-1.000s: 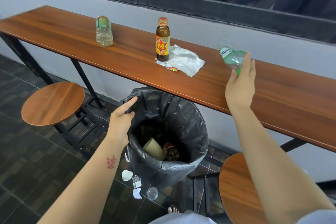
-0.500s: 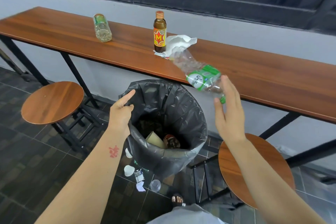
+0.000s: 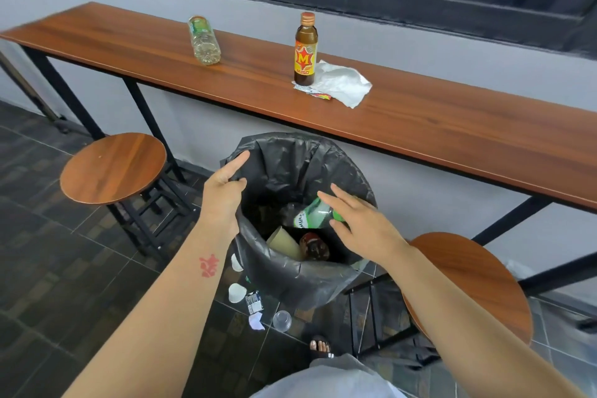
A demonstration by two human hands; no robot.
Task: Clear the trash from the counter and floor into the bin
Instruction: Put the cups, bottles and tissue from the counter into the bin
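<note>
Left hand [image 3: 223, 194] grips the bin liner [image 3: 290, 158]; open right hand [image 3: 361, 226] drops a plastic bottle [image 3: 311, 215] in; counter trash likely next.

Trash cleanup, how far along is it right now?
Done: a cup and a brown bottle lie in the bin. In hand: the right hand is dropping a green-label bottle in; the left hand holds the liner. Left: clear bottle, energy drink bottle, wrapper, floor scraps.
</note>
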